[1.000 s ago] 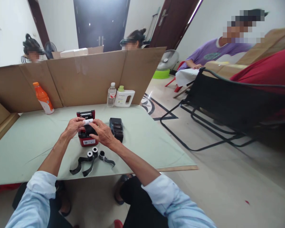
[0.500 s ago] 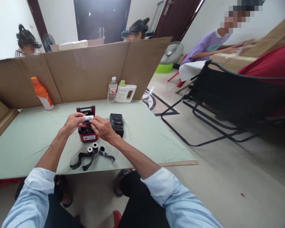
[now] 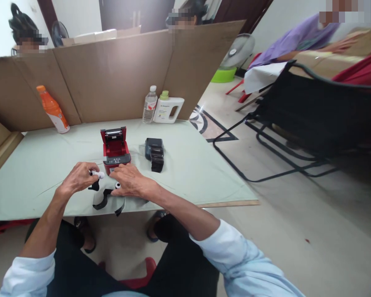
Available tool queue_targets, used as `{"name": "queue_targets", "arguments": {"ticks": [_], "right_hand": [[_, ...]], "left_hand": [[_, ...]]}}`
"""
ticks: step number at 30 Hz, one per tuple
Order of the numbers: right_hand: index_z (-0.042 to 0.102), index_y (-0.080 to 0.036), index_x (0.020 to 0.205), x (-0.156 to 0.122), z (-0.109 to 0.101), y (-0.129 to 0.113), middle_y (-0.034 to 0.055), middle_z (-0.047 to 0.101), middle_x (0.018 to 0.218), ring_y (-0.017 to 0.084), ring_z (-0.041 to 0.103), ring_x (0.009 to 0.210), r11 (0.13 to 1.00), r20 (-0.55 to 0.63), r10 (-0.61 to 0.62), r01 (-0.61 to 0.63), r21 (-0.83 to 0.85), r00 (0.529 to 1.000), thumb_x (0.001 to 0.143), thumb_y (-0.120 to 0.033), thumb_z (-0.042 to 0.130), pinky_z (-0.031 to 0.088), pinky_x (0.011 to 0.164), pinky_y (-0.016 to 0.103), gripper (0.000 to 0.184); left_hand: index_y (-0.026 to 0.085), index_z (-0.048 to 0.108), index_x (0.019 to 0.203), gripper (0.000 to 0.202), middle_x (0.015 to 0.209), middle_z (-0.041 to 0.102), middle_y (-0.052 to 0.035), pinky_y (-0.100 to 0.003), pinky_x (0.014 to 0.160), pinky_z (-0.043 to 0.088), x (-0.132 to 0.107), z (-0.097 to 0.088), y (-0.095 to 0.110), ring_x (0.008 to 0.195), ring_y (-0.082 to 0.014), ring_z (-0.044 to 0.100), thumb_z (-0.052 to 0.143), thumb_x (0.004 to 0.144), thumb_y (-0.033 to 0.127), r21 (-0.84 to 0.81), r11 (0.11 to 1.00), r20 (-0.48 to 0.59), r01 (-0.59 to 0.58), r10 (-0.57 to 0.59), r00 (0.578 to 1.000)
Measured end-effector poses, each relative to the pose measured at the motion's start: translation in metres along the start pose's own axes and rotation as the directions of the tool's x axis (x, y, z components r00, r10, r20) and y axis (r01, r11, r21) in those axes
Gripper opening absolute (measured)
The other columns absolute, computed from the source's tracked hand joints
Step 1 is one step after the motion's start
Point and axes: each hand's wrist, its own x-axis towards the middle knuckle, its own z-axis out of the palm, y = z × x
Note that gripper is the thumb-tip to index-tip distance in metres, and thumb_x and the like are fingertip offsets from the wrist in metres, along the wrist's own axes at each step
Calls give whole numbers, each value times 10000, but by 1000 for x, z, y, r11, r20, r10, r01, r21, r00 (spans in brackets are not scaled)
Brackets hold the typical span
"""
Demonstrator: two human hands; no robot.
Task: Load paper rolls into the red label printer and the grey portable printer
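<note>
A small red printer point(image 3: 116, 149) with its lid open stands on the pale green table point(image 3: 34, 165). In front of it my left hand point(image 3: 78, 178) pinches a small white paper roll point(image 3: 98, 175) at its fingertips. My right hand point(image 3: 128, 181) lies with curled fingers over the small rolls point(image 3: 118, 185) and black curled strips point(image 3: 103, 200) near the table's front edge. What it grips, if anything, is hidden. A black printer point(image 3: 155, 153) sits to the right of the red one.
An orange drink bottle point(image 3: 53, 109), a clear water bottle point(image 3: 149, 104) and a white jug point(image 3: 168, 109) stand along a cardboard screen point(image 3: 111, 78). A black folding chair point(image 3: 312, 123) is on the right. Other people sit behind the screen and at the far right.
Both hands came down from above the red printer to the table's front edge, the left one keeping the white roll. The printer now stands uncovered. The view tilted down.
</note>
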Motion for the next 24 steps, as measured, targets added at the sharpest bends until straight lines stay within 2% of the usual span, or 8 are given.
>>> {"name": "queue_targets", "arguments": {"ticks": [3,5,7,9,12,16,20,24], "right_hand": [[727,-131,1114,3,5,-5,164,735,1145,320,636,1122,998,84,30,-25,-58,996,874,-251,744,438,950,412,268],[732,-111,1111,4,10,-3,175,741,1136,310,652,1093,997,90,48,-42,-59,995,897,-160,665,439,935,407,229],[738,-116,1103,4,12,1,167,748,1111,294,664,1046,998,57,57,-57,-2,997,915,-153,625,445,889,385,222],[740,-152,1109,1,7,7,130,754,1078,267,667,992,992,-2,71,-70,106,997,918,-192,635,440,821,345,221],[743,-196,1110,-3,-7,15,66,753,1031,212,658,916,958,-110,101,-67,278,989,894,-203,669,405,748,291,228],[744,-187,1085,2,-24,25,37,744,994,162,637,848,915,-252,82,27,401,964,853,-133,671,404,737,260,248],[718,-190,1103,13,-29,34,42,742,1050,169,638,880,904,-408,79,107,414,910,830,-91,621,442,782,272,306],[681,-180,1092,19,-23,45,47,730,1010,179,635,850,897,-536,148,115,426,831,844,-129,605,475,788,293,264]], "left_hand": [[207,815,939,234,842,787,-71,-287,735,514,0,23,-1,775,-224,711,636,788,205,108,994,55,-8,2,999],[198,820,999,280,966,805,-111,-309,821,537,2,40,-1,918,-264,739,633,791,177,161,986,100,-36,20,995],[199,814,1074,329,1060,803,-129,-326,874,542,4,51,-2,1014,-285,739,618,812,169,165,984,127,-72,52,991],[222,805,1131,371,1073,807,-111,-322,866,550,7,53,-4,1006,-275,745,599,827,166,112,987,153,-112,94,984],[261,800,1148,398,1056,812,-59,-306,828,566,13,39,-8,928,-240,749,612,808,175,9,988,127,-157,154,980],[221,788,1149,345,1106,798,-61,-311,839,578,26,8,2,951,-222,733,591,868,259,-220,957,-124,-190,165,978],[179,777,1142,347,1096,788,-76,-307,837,576,44,-10,27,964,-231,724,679,826,284,-436,854,-92,-285,272,958],[146,773,1128,378,1088,780,-112,-333,872,567,64,-12,38,999,-257,723,762,804,342,-602,741,-97,-297,301,949]]}}
